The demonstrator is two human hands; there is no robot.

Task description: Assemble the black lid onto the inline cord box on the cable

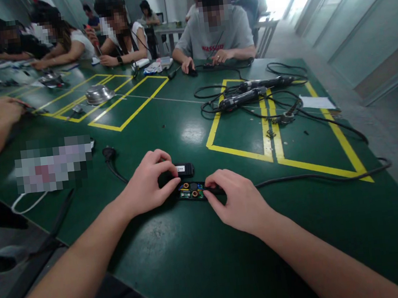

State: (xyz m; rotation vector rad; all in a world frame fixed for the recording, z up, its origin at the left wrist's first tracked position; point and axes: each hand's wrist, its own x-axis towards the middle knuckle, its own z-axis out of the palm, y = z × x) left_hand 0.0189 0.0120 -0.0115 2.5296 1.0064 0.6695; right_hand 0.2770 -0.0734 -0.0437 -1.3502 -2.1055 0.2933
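An open black plastic case (190, 198) lies on the green table with a small circuit board (191, 190) showing copper coils inside. Just beyond it rests a black cover (186, 170) with a white label. My left hand (152, 180) is curled at the case's left end, its thumb against that end and its index fingertip beside the cover. At the opposite end, my right hand (236, 197) pinches the case where the black cord (294, 178) enters. The fingers partly hide both case ends. A black power plug (109, 153) lies left, its cord running behind my left hand.
Two black electric screwdrivers (243, 99) with looped cables lie at right, near a coil spring (271, 134) and yellow tape marks. A metal bowl (99, 94) stands farther back. A blurred packet (55, 166) lies left. Several people sit around the table; another person's hand (6, 110) is at left.
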